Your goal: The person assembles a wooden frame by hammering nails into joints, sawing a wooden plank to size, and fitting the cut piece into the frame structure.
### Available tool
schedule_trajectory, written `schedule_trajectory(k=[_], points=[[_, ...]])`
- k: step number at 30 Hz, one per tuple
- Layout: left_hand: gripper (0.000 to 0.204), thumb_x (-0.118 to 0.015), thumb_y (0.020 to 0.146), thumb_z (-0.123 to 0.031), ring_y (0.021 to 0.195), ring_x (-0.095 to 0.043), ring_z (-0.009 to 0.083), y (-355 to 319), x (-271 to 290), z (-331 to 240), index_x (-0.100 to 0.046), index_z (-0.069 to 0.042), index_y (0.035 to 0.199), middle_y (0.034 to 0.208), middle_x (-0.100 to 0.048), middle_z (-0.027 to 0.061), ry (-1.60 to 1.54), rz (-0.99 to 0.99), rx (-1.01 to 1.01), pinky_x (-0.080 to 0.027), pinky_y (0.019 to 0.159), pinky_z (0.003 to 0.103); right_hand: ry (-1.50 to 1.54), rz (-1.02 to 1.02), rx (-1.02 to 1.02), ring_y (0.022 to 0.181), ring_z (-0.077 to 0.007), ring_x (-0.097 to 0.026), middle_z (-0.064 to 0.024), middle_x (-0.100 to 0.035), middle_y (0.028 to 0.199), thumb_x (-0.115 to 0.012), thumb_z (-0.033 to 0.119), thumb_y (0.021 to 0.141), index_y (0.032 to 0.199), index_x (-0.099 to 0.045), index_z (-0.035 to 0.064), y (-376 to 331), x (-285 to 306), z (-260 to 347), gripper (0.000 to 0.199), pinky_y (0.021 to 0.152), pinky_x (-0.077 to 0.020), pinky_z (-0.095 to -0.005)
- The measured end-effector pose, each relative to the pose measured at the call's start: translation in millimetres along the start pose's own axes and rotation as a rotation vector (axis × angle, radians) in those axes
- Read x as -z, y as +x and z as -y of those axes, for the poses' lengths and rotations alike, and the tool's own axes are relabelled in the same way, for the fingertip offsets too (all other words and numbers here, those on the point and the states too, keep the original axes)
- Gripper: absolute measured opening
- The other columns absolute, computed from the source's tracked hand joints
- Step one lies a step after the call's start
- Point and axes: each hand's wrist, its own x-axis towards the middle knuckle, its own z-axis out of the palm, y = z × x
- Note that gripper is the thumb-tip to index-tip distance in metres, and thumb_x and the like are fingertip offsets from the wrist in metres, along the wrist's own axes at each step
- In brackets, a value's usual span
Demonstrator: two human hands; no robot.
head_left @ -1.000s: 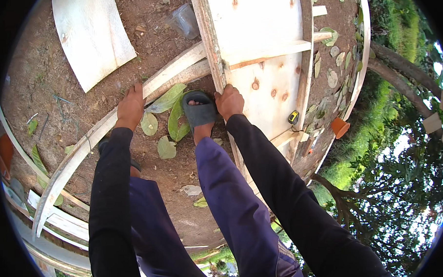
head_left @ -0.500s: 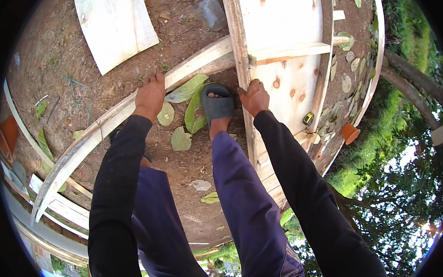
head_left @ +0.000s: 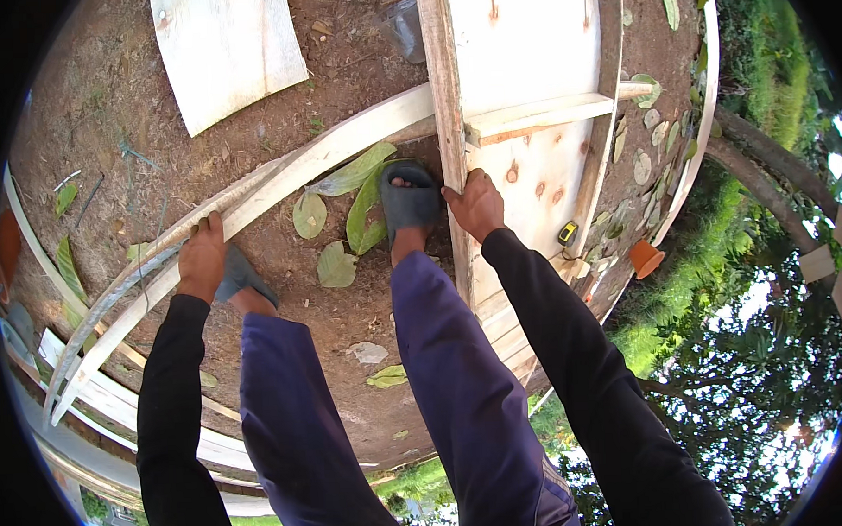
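Note:
My left hand (head_left: 201, 259) is closed around a long pale wooden batten (head_left: 338, 141), with its fingertips over the far edge. A second batten (head_left: 116, 285) with a greyish edge runs alongside, just beyond the fingers. My right hand (head_left: 476, 205) grips the near side rail (head_left: 446, 104) of a wooden frame, fingers curled over its edge. The frame is backed with a knotty pale board (head_left: 538, 175) and has a crosspiece (head_left: 538, 118). The far end of the held batten meets the side rail, while its near end reaches toward the lower left.
Green leaves (head_left: 366, 209) lie on the dirt between my sandalled feet. A yellow and black tape measure (head_left: 567, 232) rests on the frame. Further off are an orange pot (head_left: 645, 258), a loose white board (head_left: 233, 61), a clear plastic container (head_left: 406, 30) and stacked planks (head_left: 120, 401).
My left hand has slid left and nearer along the batten. A gap has widened between the two battens at the left. My right hand keeps its grip on the rail.

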Motion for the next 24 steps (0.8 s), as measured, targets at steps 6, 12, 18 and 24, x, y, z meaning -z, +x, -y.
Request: schedule_trajectory(k=[6,12,18,24], points=[[0.065,-0.079,0.088,-0.015,0.119,-0.063,0.0393,-68.3,-59.2,105.3,-0.044,-0.002,0.142,0.127,-0.063,0.0196,-0.119,-0.04,0.039,-0.055,0.1,0.047,0.008,0.06,-0.021,0.103,-0.0455,-0.066,-0.027,-0.065,0.109,-0.079,0.036,0.09,0.105,-0.057,-0.0046,-12.2,10.2,-0.1,0.049,0.089,-0.0526,-0.0522],[0.076,-0.08,0.086,-0.01,0.124,-0.059,0.045,-153.9,-144.1,259.2,-0.043,-0.002,0.153,0.135,-0.061,0.0274,-0.199,0.037,0.261,-0.051,0.102,0.05,-0.043,0.057,0.021,0.096,-0.0461,-0.067,-0.03,-0.067,0.097,-0.081,0.04,0.088,0.098,-0.058,-0.0076,-5.4,24.7,-1.8,0.053,0.085,-0.0528,-0.0516],[0.087,-0.08,0.083,0.003,0.129,-0.059,0.0436,-246.9,-141.1,300.1,-0.038,-0.007,0.158,0.138,-0.062,0.0258,-0.166,0.163,0.632,-0.05,0.104,0.05,-0.063,0.067,-0.024,0.094,-0.0481,-0.07,-0.0329,-0.069,0.097,-0.081,0.042,0.088,0.1,-0.059,-0.0104,2.3,13.4,-3.1,0.058,0.082,-0.0547,-0.0513],[0.063,-0.073,0.093,-0.018,0.119,-0.059,0.0418,-243.6,-34.0,133.0,-0.046,-0.001,0.147,0.134,-0.058,0.0255,-0.508,-0.066,0.425,-0.051,0.098,0.048,-0.102,0.05,-0.043,0.097,-0.0485,-0.07,-0.0329,-0.07,0.1,-0.08,0.044,0.088,0.104,-0.059,-0.0109,10.8,4.0,-4.9,0.06,0.086,-0.0544,-0.052]])
